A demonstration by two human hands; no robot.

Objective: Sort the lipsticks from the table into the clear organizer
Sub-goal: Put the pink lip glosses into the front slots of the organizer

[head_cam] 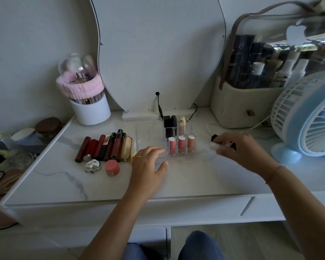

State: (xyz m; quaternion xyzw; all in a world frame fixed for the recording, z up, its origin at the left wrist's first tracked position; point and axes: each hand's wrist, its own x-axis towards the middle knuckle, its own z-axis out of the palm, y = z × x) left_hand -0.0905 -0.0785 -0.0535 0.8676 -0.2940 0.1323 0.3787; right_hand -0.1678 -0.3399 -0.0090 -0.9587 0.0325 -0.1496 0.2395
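Marbled table [186,181] bears lipsticks [105,147], clear organizer [178,147], seemingly a fan [308,117].

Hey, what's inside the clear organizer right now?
The clear organizer holds three pink glosses upright in front, two dark lipsticks and a cream tube behind. The left hand covers its near-left corner.

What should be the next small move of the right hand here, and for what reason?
Probably the right hand should carry the black lipstick it holds to an empty slot of the clear organizer, which the left hand steadies; three pink tubes already fill its front row.
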